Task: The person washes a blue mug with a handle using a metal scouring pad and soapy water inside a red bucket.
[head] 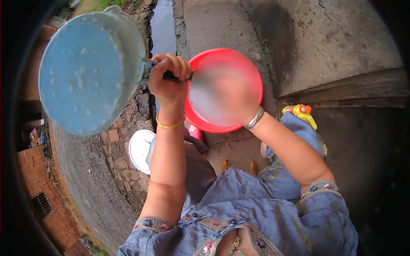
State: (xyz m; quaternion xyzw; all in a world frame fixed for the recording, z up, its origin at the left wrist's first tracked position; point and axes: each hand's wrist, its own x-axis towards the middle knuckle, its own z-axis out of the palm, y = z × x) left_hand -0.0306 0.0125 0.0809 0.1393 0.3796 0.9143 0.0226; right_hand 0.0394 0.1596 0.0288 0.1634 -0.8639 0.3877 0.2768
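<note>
My left hand (169, 72) is closed around the dark handle of a light blue pan (86, 73), raised at the left with its round face towards the camera. Soap suds cling to that face and its rim. A red plastic basin (221, 129) stands on the ground before me, holding whitish, sudsy water. My right hand (235, 92) reaches into the basin; a blurred patch covers its fingers, so whether it holds anything cannot be told. The end of the pan's handle lies close to the basin's left rim.
A yellow bottle with an orange cap (304, 116) is beside my right knee. A white round lid or dish (139, 150) lies left of my left leg. A narrow water channel (163, 28) runs beyond the pan, and a raised concrete slab (333, 48) is at upper right.
</note>
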